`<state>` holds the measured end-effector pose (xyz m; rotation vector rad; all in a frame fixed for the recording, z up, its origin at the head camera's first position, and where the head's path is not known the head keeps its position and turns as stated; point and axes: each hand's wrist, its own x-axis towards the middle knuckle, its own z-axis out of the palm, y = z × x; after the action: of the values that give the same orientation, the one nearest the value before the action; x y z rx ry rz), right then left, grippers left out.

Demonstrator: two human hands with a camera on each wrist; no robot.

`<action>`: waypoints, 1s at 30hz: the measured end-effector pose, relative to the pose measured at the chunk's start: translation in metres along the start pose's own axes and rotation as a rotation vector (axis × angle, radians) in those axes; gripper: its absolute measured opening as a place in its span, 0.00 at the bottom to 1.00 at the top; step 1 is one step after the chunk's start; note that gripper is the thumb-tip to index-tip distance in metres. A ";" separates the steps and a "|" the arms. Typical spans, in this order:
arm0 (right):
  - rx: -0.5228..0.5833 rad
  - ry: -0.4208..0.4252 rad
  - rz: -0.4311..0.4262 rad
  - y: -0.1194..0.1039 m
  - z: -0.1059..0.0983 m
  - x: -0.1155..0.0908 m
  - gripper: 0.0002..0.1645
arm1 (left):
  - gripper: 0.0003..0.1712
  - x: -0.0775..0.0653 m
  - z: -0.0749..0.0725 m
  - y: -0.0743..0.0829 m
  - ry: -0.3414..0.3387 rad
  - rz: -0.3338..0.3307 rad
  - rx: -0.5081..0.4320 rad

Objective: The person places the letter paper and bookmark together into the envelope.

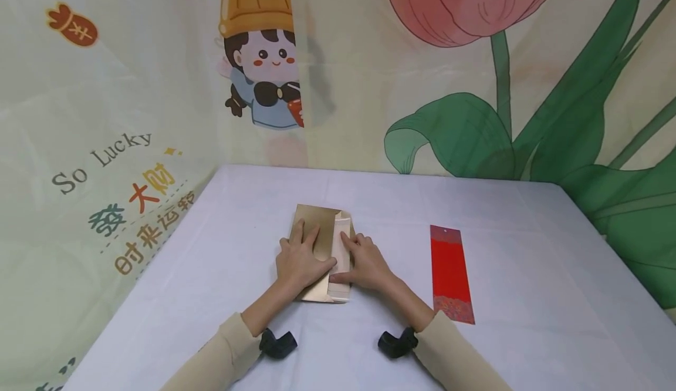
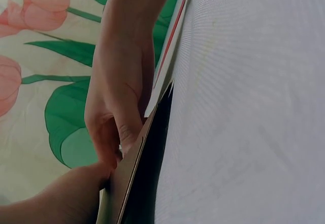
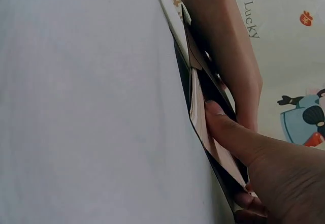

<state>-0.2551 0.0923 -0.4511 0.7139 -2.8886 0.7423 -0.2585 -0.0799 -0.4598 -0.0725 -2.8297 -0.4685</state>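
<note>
A flat gold folded card [image 1: 325,219] lies on the white table, with a pale strip [image 1: 340,290] along its right side. Spread over its gold face is my left hand [image 1: 301,263], whose thumb reaches the strip's left edge. My right hand [image 1: 368,265] grips the right side, thumb and index finger on the strip and the other fingers bent by the edge. In the right wrist view, the right thumb [image 3: 231,132] presses the pale layers [image 3: 200,120]. Dark underside [image 2: 144,183] shows beneath the tilted card in the left wrist view.
To the right lies a long red card [image 1: 450,268] with patterned ends, close to the right forearm. Black wrist mounts [image 1: 278,344] sit under both wrists. A printed cloth [image 1: 348,115] hangs behind the white table [image 1: 253,203].
</note>
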 end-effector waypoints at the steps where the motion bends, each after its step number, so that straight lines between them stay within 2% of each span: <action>1: -0.006 0.005 0.005 -0.001 0.000 0.000 0.62 | 0.49 0.000 0.000 0.000 -0.002 0.002 0.002; 3: -0.011 0.009 0.005 -0.001 0.001 0.000 0.63 | 0.49 0.000 0.001 0.000 -0.005 0.003 0.006; 6: -0.018 0.018 -0.037 0.001 0.003 0.003 0.63 | 0.49 0.000 0.002 0.000 0.002 0.005 0.008; 10: 0.002 -0.014 -0.082 0.009 0.001 0.005 0.62 | 0.49 0.000 0.002 0.000 0.007 0.006 0.005; 12: 0.025 -0.052 -0.081 0.015 -0.003 0.004 0.61 | 0.49 0.000 0.002 0.000 0.005 0.008 0.002; 18: 0.124 -0.238 -0.085 0.027 -0.013 -0.001 0.58 | 0.49 0.001 0.004 0.000 0.011 0.012 0.010; 20: 0.156 -0.265 -0.087 0.028 -0.013 -0.001 0.58 | 0.49 0.001 0.004 -0.001 0.010 0.013 0.009; 26: 0.171 -0.220 -0.087 0.028 -0.007 0.000 0.57 | 0.49 0.001 0.003 0.000 -0.015 0.013 0.026; 30: 0.103 -0.177 -0.107 0.022 -0.002 0.003 0.55 | 0.49 0.001 0.001 0.001 -0.018 0.010 0.034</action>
<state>-0.2679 0.1092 -0.4586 0.9852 -2.9546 0.8612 -0.2598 -0.0788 -0.4606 -0.0841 -2.8529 -0.4194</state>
